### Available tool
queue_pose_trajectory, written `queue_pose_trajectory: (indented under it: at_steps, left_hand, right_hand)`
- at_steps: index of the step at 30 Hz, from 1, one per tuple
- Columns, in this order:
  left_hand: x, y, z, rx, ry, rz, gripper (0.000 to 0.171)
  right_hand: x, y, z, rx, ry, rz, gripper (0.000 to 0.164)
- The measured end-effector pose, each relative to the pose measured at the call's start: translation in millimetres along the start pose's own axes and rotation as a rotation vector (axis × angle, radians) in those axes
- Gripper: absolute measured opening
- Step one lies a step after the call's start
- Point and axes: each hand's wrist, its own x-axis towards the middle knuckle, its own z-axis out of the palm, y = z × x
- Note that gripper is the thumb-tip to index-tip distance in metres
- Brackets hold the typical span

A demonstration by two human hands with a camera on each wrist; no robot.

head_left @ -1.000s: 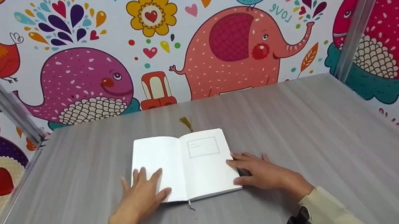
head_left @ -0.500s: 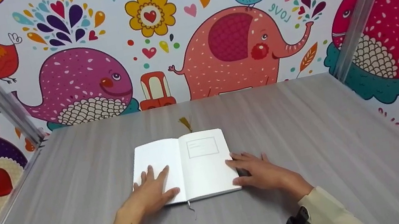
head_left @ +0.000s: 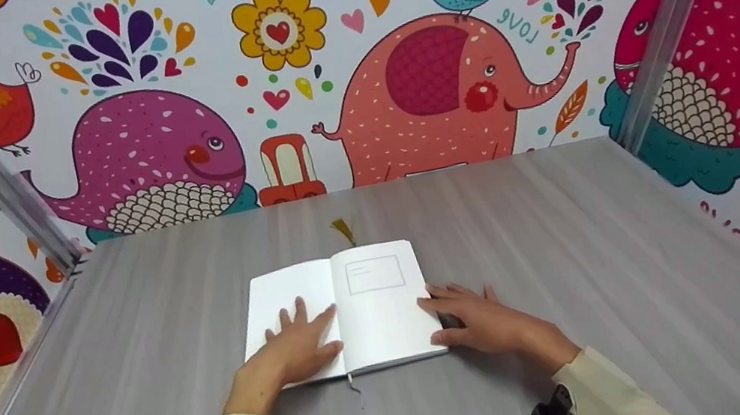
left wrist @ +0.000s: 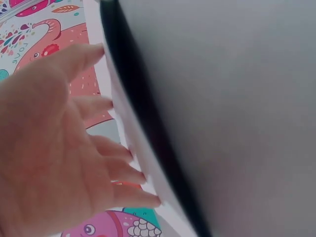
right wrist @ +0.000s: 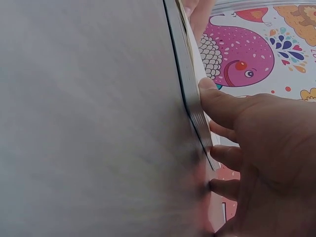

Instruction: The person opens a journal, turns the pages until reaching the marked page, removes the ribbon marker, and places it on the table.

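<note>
Left hand (head_left: 297,348): lying spread on open notebook (head_left: 385,323), left half.
Right hand (head_left: 479,319): resting spread at notebook's right edge.
Notebook: apparently pressing flat; probably calling next for even pressure.

passage over table (head_left: 541,230) at either side, left hand (head_left: 296,347) and right hand (head_left: 483,321) obstructing notebook (head_left: 384,323), wall (head_left: 291,107) behind

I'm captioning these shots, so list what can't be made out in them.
Head view: marks in the box on the right page, too small to read.
Head view: part of the left page, under the left hand.
Head view: underside of the book, hidden against the table.
Right wrist view: heel of the right hand, cut off by the frame's right edge.
</note>
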Motion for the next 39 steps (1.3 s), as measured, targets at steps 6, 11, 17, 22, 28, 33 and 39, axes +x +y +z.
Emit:
queue_pose_trajectory:
  at_steps: [6,11,17,22,28,33,39]
  left_hand:
    - [-0.7,6.3,1.3,0.0,-0.003,0.062,0.054]
    - [-0.9,10.4,6.4,-0.021,0.021,0.078,0.051]
    - [-0.9,15.9,12.7,-0.034,0.052,0.065,0.049]
    - [-0.6,18.6,14.8,-0.047,0.056,0.066,0.054]
    - [-2.6,20.4,15.2,-0.072,0.053,0.081,0.054]
    - [-4.9,21.9,15.5,-0.067,0.046,0.081,0.052]
    - [-7.6,26.3,16.6,-0.01,0.044,0.083,0.051]
  right_hand:
    - [-0.1,0.8,1.1,0.005,0.01,-0.004,0.062]
    - [0.3,1.0,2.0,-0.002,0.011,-0.003,0.062]
    - [0.7,0.5,3.0,-0.004,0.001,0.011,0.063]
    - [-0.5,0.4,1.3,-0.006,0.003,0.006,0.062]
    - [-0.9,0.6,0.0,-0.017,0.012,-0.014,0.061]
    - [-1.2,0.8,0.9,-0.003,0.013,-0.023,0.061]
    - [-0.5,0.3,-0.6,-0.014,0.007,-0.029,0.061]
